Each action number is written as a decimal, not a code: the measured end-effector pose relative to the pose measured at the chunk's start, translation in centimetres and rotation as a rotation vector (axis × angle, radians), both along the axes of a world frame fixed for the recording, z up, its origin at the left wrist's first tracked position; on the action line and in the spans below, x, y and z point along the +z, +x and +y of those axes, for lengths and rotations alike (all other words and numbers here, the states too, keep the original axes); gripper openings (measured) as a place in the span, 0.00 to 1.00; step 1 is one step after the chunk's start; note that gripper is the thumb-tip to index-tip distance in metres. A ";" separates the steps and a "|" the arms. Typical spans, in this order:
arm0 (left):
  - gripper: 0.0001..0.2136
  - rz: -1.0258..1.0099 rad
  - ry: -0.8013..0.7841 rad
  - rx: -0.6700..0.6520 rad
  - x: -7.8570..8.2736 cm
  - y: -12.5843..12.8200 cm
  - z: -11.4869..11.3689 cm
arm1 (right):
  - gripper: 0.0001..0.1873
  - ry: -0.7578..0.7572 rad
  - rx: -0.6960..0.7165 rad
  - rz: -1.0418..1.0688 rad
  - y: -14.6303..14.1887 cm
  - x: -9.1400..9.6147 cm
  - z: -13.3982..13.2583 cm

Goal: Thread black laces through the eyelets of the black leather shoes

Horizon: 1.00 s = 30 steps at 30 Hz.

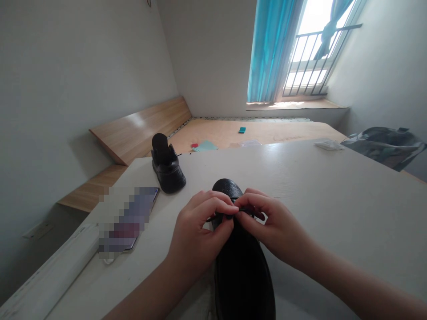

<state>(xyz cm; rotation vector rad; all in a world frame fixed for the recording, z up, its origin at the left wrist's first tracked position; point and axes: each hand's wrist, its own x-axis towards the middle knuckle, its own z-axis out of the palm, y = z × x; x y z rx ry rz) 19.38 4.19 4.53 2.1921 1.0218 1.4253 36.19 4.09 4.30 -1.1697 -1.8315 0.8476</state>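
A black leather shoe (245, 266) lies on the white table in front of me, its toe pointing away. Over its front part, both hands pinch a dark shoelace (247, 210). My left hand (203, 222) is closed, thumb and forefinger together at the lace. Close against it, my right hand (267, 218) is also closed, with finger and thumb on the lace. The fingertips nearly meet and hide part of the lace and the shoe's eyelets. A second black shoe (168, 171) stands farther back on the left, heel toward me, its tongue raised.
A phone (140, 218), partly blurred out, lies on the left of the white table (320, 191). A clear plastic packet (328, 145) rests near the far right edge. Beyond are a wooden bed board (283, 129), a teal curtain (271, 53) and a grey bag (383, 144).
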 end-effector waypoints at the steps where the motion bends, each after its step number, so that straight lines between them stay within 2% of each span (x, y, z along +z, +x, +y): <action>1: 0.09 0.001 0.019 -0.005 0.0 0.0 0.0 | 0.07 0.010 0.014 -0.002 0.0 0.0 0.0; 5: 0.09 0.023 0.046 0.001 0.1 0.0 -0.2 | 0.07 -0.027 0.013 0.081 0.0 -0.2 0.0; 12: 0.04 0.070 0.112 -0.004 0.0 -0.1 -0.2 | 0.06 -0.272 0.031 0.278 -0.1 0.2 0.2; 17: 0.02 0.127 0.031 0.091 -0.3 -0.3 -0.3 | 0.14 -0.258 0.086 0.293 0.3 1.1 0.1; 21: 0.06 0.119 0.004 0.158 -0.3 -0.3 -0.3 | 0.16 -0.277 0.081 0.276 0.3 1.0 0.2; 25: 0.10 0.159 -0.008 0.150 0.1 -0.5 -0.1 | 0.16 -0.310 0.093 0.299 0.5 0.8 0.3; 30: 0.12 0.143 -0.064 0.068 0.4 -0.7 0.0 | 0.17 -0.391 0.069 0.341 0.5 0.8 0.3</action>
